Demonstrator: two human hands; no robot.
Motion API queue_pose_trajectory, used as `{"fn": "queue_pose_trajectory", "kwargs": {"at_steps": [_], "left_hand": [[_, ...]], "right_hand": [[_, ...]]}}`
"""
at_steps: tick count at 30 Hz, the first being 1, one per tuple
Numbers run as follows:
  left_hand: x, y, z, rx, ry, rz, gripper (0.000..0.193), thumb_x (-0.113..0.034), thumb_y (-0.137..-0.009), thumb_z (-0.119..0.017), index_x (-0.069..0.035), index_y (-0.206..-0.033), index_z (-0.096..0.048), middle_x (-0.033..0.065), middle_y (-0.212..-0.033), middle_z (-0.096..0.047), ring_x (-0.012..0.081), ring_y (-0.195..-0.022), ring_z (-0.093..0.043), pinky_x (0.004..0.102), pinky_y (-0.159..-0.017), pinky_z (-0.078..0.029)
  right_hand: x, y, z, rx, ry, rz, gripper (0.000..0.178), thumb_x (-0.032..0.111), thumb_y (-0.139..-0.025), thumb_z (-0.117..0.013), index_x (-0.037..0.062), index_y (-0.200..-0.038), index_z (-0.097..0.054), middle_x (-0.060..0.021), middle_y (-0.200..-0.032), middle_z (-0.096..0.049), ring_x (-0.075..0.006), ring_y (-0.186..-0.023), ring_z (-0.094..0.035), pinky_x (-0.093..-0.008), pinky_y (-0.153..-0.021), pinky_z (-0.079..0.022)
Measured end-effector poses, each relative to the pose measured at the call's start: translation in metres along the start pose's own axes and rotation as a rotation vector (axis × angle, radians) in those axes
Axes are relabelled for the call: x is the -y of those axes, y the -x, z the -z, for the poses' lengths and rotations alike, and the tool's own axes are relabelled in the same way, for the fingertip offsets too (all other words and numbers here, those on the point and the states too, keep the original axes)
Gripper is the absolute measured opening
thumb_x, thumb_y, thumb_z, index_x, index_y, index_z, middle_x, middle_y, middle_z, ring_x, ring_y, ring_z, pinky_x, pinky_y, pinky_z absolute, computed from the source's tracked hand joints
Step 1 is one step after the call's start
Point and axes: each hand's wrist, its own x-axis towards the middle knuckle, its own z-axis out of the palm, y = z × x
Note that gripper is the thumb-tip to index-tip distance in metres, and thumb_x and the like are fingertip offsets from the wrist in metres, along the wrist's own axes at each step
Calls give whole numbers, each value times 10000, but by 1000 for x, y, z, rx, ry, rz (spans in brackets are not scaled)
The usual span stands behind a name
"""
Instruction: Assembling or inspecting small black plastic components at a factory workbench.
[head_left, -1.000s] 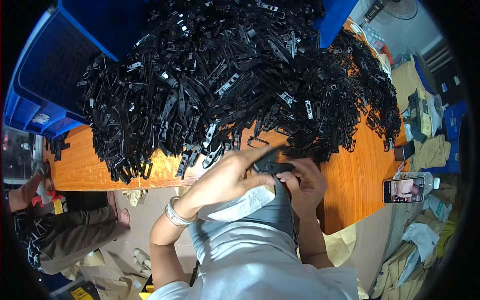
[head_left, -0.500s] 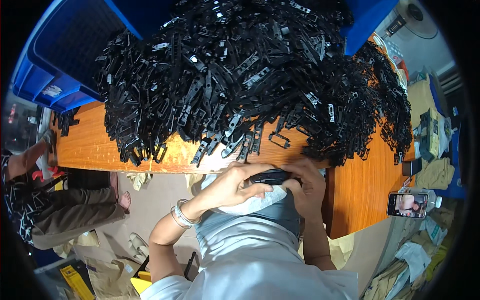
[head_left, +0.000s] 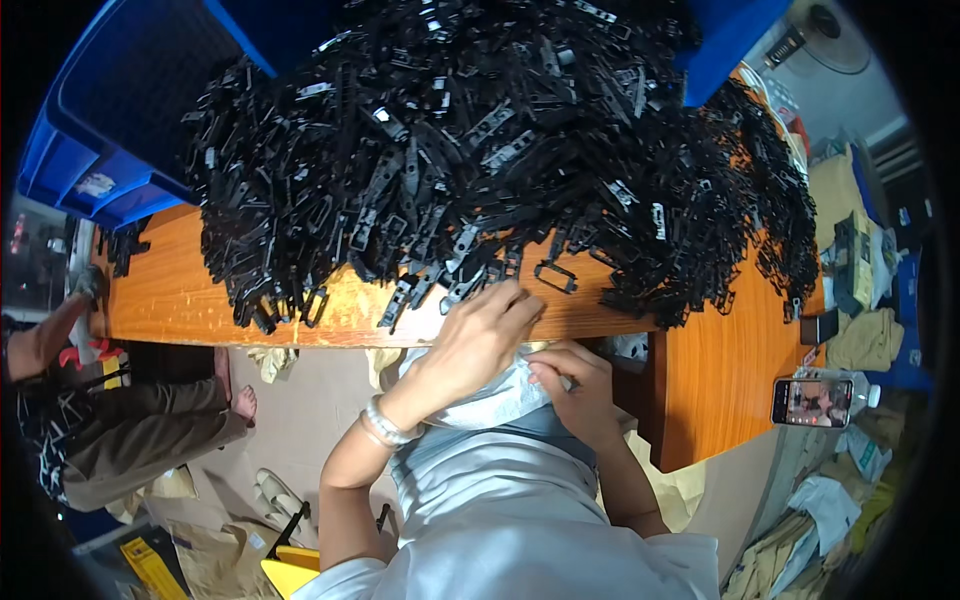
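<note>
My left hand (head_left: 488, 335) is over the near edge of the table, beside the front of a large pile of black plastic clip-like parts (head_left: 430, 180). Its fingers are bent downward and closed; the back of the hand hides whatever is in them. Lower and to the right, above my lap, is my right hand (head_left: 582, 388). Its fingers curl in, with the thumb close to the index finger; a small dark patch shows between them, too unclear to name. White plastic sheeting (head_left: 490, 405) lies on my lap under both hands. A loose black rectangular frame part (head_left: 556, 277) lies near the table edge.
Blue crates (head_left: 110, 180) flank the pile on the wooden table (head_left: 720, 380). A phone (head_left: 812, 402) stands at the right, with a fan (head_left: 835, 40) behind. Another person's legs (head_left: 150, 425) are at the left. Folded bags (head_left: 800, 530) pile up at lower right.
The black part that both hands held over my lap is no longer visible. My left hand has moved up to the parts at the table edge; my right hand has shifted left and slightly down.
</note>
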Motion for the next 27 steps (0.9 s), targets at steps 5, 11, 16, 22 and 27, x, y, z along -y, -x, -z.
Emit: {"fn": "queue_pose_trajectory", "kwargs": {"at_steps": [5, 11, 16, 22, 27], "left_hand": [[10, -33, -34, 192, -321, -120, 117, -51, -724, -551, 25, -807, -520, 139, -808, -454, 284, -749, -532, 358, -567, -448], [-3, -30, -18, 1, -147, -82, 86, -17, -733, -563, 45, -770, -515, 171, -882, -519, 288, -746, -557, 336, -541, -471], [-14, -13, -13, -35, 246, 268, 133, -29, -770, -620, 23, -824, -510, 141, -752, -578, 231, -588, -577, 296, -509, -445], [-13, -1, -18, -264, 514, 456, 344, 18, -721, -675, 0, -1014, -496, 45, -763, -573, 51, -565, -468, 182, -532, -406], [-9, 9, -9, -159, 750, 547, 403, 76, -762, -603, 39, -1142, -473, 51, -853, -559, 76, -634, -544, 189, -605, -463]], "right_hand": [[-15, 11, 22, -509, 198, -89, 100, 11, -788, -601, -19, -883, -606, -41, -706, -533, -95, -560, -493, -211, -504, -387], [-14, -9, 41, -598, 509, -57, 237, 28, -758, -643, 31, -988, -590, -63, -782, -529, -139, -590, -519, -239, -503, -406], [-32, -18, 35, -529, 683, 139, 208, -7, -746, -624, 36, -949, -609, -92, -841, -542, -201, -634, -561, -289, -525, -436], [-35, -24, 15, -436, 574, 362, 170, -42, -724, -615, 11, -885, -615, -111, -835, -573, -226, -686, -589, -287, -564, -464], [-35, -16, 16, -504, 536, 275, 185, -39, -717, -624, 6, -895, -610, -106, -829, -570, -222, -676, -590, -280, -561, -463]]}}
